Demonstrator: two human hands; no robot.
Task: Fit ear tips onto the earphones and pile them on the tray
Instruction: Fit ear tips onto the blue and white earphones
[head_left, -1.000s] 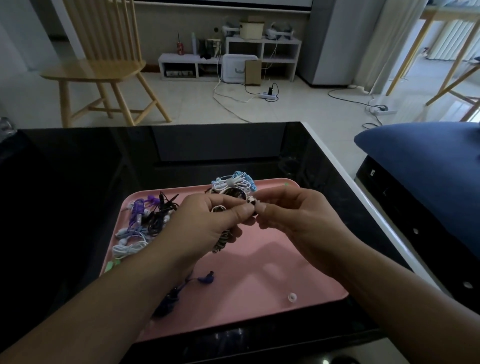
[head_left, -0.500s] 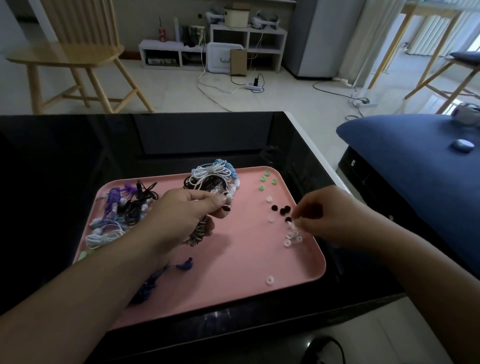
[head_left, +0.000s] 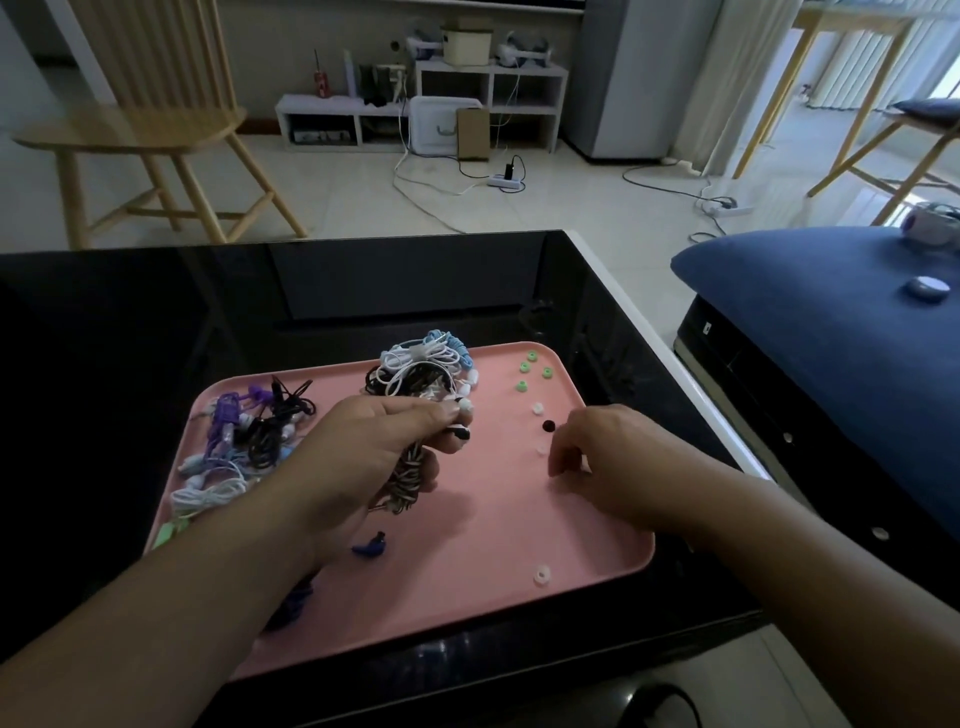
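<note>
I'm gripping a black-and-white earphone bundle (head_left: 408, 475) in my left hand (head_left: 358, 457), right hand (head_left: 618, 462) curling down over loose ear tips (head_left: 540, 449) mid-right of the pink tray (head_left: 493, 597); can't tell if it's pinching one. Next, probably: press tip onto bud.

Both forearms, left hand (head_left: 363, 457) and right hand (head_left: 618, 462) seemingly bare: no sleeves, rings or watch.

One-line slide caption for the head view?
Left hand grips a striped earphone bundle while right hand reaches among loose ear tips on pink tray.
</note>
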